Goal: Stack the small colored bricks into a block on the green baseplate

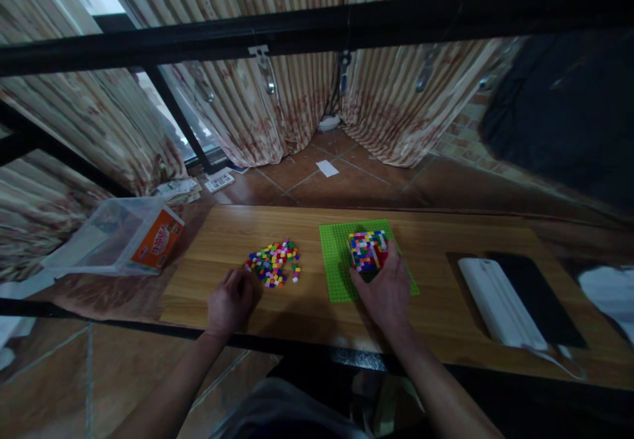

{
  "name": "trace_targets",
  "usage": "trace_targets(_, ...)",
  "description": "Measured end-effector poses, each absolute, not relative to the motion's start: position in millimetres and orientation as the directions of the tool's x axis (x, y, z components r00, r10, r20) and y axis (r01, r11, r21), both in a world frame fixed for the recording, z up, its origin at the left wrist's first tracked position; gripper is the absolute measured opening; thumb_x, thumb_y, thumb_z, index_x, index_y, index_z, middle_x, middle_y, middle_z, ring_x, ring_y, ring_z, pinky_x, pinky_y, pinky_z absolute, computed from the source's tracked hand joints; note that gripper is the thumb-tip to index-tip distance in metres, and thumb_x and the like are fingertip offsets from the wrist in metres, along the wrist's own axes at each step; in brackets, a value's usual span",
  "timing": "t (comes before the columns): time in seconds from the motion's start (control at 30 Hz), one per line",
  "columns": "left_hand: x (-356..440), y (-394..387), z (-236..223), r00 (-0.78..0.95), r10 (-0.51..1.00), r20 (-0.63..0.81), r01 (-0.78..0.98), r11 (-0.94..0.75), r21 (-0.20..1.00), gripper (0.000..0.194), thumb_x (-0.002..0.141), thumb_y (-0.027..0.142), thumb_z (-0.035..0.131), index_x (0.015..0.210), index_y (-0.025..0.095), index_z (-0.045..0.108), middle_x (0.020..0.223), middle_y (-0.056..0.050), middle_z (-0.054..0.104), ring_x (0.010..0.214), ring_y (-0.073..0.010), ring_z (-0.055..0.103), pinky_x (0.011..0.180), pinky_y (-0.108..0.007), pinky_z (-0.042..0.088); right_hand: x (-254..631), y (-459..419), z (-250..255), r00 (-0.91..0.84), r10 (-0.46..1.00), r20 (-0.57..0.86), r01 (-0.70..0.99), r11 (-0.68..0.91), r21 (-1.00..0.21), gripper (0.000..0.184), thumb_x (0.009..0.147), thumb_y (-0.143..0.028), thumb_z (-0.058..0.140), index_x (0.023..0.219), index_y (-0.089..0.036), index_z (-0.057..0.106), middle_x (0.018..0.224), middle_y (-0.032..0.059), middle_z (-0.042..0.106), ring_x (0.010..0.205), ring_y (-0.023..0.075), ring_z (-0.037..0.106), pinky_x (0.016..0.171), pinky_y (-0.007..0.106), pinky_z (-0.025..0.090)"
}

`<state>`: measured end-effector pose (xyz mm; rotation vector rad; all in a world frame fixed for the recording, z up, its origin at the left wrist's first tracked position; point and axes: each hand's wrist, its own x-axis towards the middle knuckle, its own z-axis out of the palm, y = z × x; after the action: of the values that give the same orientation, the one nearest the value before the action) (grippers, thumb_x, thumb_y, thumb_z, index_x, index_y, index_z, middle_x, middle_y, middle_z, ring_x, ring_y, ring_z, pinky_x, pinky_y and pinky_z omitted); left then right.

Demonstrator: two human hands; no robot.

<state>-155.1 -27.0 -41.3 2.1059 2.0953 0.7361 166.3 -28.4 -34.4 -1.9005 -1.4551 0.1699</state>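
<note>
On the wooden table, a green studded baseplate [338, 287] carries a built block of small multicoloured toy bricks [365, 249]. My right hand [387, 290] spans this block, thumb at its near left corner and fingers along its right side. A loose pile of small coloured bricks [273, 264] lies left of the baseplate. At the pile's near left edge is my left hand [230, 300], its fingers curled together and pointing down. Whatever those fingertips may hold is hidden.
A clear plastic box [111, 244] with an orange label stands beyond the table's left end. On the right of the table lie a white oblong device [500, 303] with a cord and a dark flat panel [539, 300]. A black metal bar [297, 26] crosses before the curtains.
</note>
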Motion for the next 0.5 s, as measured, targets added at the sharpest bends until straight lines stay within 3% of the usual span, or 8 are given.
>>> trace_targets(0.27, -150.4, -30.7, -38.9, -0.082, 0.964, 0.255, 0.916, -0.028, 0.399, 0.017, 0.090, 0.025, 0.048, 0.091, 0.020, 0.064, 0.092, -0.005, 0.068, 0.078, -0.0170, 0.066, 0.067, -0.026, 0.048, 171.4, -36.2, -33.1, 0.331, 0.904, 0.270, 0.773, -0.096, -0.627, 0.103, 0.075, -0.059, 0.066, 0.152, -0.007, 0.020, 0.135, 0.0293, 0.046, 0.122, 0.0444, 0.047, 0.095, 0.064, 0.041)
trace_targets(0.5, -151.4, -32.7, -39.2, -0.107, 0.956, 0.274, 0.853, -0.054, 0.520, 0.013, 0.090, 0.023, 0.050, 0.093, 0.021, 0.063, 0.090, -0.005, 0.067, 0.081, -0.0162, 0.065, 0.074, -0.027, 0.052, 177.9, -37.8, -33.7, 0.291, 0.916, 0.277, 0.769, -0.051, -0.638, 0.103, 0.075, -0.060, 0.065, 0.152, -0.009, 0.020, 0.137, 0.0282, 0.044, 0.125, 0.0437, 0.045, 0.098, 0.065, 0.040)
